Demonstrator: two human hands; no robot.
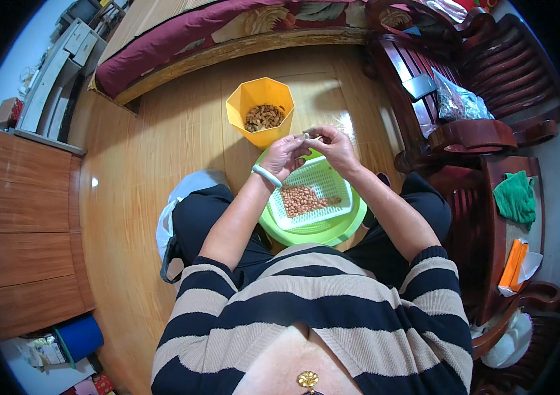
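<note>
My left hand point(285, 155), with a pale bangle point(267, 175) at its wrist, and my right hand point(334, 149) meet fingertip to fingertip. Between them they pinch a small pale peanut pod point(313, 137), mostly covered by the fingers. Just below lies a white slotted basket point(336, 214) with reddish shelled peanuts point(301, 201) and a few browner pieces at their right end. It rests in a round light-green basin point(356, 220) between my knees. Beyond my left hand stands a yellow faceted bin point(240, 107) holding brown peanut shells point(265, 117).
A bed with a wooden frame point(227, 54) spans the far side. Dark red wooden seats point(477, 135) line the right, with a phone point(419, 86), a plastic bag point(458, 99) and a green cloth point(516, 197). A whitish bag point(165, 220) lies by my left leg. Brown cabinets point(23, 204) stand left.
</note>
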